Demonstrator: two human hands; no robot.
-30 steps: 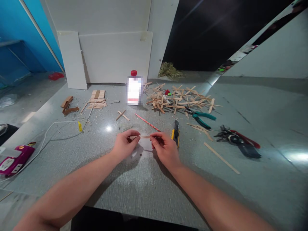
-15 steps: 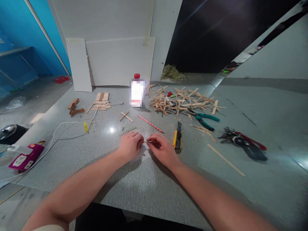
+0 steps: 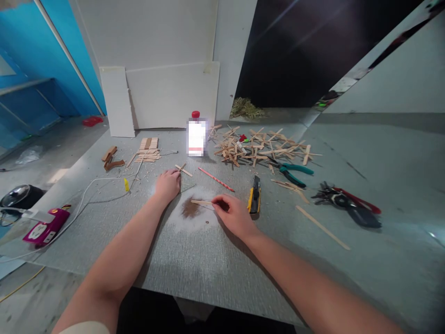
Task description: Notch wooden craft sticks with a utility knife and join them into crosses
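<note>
My right hand (image 3: 231,213) pinches one end of a wooden craft stick (image 3: 201,202), which points left over a brown dusty patch (image 3: 190,209) on the table. Farther up and left, my left hand (image 3: 168,184) has its fingers curled at the near end of two crossed craft sticks (image 3: 184,170); the fingertips cover that end. A red patterned pencil (image 3: 216,179) lies between and beyond the hands. Just right of my right hand is a yellow and black utility knife (image 3: 255,195).
A heap of crossed sticks (image 3: 260,147) lies at the back, near a red-capped bottle (image 3: 196,137). Teal-handled pliers (image 3: 294,172), a rotary punch tool (image 3: 347,204) and a loose stick (image 3: 323,227) are at right. Stacked sticks (image 3: 149,149), a white cable (image 3: 81,197) and a purple power socket (image 3: 47,227) are left.
My left hand has let go of the stick and moved up-left to the crossed sticks. My right hand stays with its stick. The brown patch between the hands is now uncovered.
</note>
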